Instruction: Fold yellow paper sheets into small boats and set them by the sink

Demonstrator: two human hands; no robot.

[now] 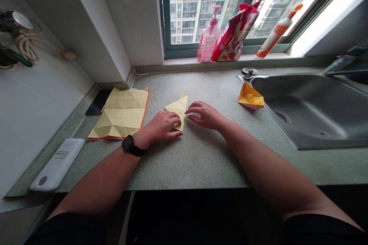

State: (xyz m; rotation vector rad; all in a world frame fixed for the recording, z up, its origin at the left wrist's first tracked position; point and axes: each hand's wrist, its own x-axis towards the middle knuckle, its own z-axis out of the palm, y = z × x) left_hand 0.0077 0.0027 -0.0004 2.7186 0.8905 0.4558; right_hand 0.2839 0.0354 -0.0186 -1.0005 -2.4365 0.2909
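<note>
yellow folded paper (pixel 176 108) under left fingers (pixel 172 119) held together, right fingers (pixel 195 110) spread just beside it

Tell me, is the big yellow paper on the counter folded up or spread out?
Spread out: the big yellow paper lies open and nearly flat, with crease lines across it and a thin orange edge showing.

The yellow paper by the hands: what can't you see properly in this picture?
In the head view:
- Folded yellow paper: the left hand covers its lower part.
- Black phone: the creased yellow sheet hides one edge.
- Pink pump bottle: its label is too small to read.
- White device: its printed text is too small to read.
</note>
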